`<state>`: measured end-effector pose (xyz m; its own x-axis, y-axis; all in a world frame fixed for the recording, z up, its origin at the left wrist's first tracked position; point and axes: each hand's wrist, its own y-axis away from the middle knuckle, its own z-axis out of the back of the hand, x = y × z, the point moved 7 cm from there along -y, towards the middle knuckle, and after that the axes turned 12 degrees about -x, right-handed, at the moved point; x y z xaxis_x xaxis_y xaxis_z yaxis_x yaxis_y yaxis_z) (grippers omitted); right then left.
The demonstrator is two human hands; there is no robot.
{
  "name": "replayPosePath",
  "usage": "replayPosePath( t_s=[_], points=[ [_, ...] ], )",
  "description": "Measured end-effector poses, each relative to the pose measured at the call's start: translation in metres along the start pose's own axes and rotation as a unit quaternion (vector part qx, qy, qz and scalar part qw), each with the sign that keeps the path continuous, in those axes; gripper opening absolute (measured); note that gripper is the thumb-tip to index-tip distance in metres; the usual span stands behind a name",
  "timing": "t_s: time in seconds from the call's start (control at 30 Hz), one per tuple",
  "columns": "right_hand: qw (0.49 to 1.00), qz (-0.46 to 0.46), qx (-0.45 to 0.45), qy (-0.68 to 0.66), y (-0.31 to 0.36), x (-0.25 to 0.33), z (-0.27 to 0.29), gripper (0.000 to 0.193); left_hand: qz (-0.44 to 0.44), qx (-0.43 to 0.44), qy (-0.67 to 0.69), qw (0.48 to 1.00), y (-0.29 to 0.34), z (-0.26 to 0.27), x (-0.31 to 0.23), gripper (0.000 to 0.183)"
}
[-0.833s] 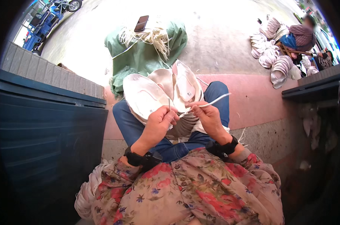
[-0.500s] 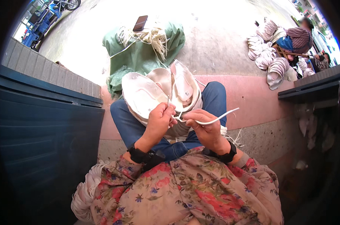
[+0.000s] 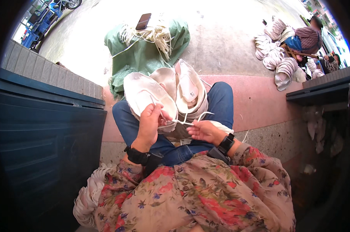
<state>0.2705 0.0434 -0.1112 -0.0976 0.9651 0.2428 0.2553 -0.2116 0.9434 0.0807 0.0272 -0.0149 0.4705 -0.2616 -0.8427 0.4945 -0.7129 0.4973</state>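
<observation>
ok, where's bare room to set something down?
Pink floor between right knee and white piles, mostly bare. Also concrete between green cloth and white piles. Crowded: lap, with white pieces, cord, left hand, right hand; green cloth's top, with phone, strips.

No words, numbers, brands or signs can be read. One small, dark, roughly square mark (image 3: 192,93) is seen on a white, elongated, shoe-shaped piece with a rounded edge (image 3: 187,79), a little above and to the right of the middle of the frame. It is shown too small for any letter or figure to be made out; whether it is stuck on or printed cannot be told.
</observation>
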Motion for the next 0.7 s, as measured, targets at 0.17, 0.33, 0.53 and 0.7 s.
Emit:
replayPosePath(
  t_s=[0.17,0.33,0.53,0.7],
  points=[
    [0.994,-0.058,0.077,-0.052,-0.035,-0.016,-0.029,0.015,0.068,0.068,-0.079,0.992,0.015,-0.015,0.014,0.017],
    [0.963,-0.048,0.211,-0.16,-0.026,-0.008,-0.058,0.013,0.154,0.026,-0.03,0.987,0.016,-0.001,0.027,0.016],
    [0.956,0.009,0.198,-0.216,-0.01,0.013,-0.067,0.009,0.152,0.059,-0.036,0.986,0.019,-0.016,0.036,0.014],
    [0.919,-0.01,0.319,-0.231,0.008,0.014,-0.079,0.015,0.155,0.021,-0.013,0.988,0.008,-0.017,0.034,0.013]
  ],
)
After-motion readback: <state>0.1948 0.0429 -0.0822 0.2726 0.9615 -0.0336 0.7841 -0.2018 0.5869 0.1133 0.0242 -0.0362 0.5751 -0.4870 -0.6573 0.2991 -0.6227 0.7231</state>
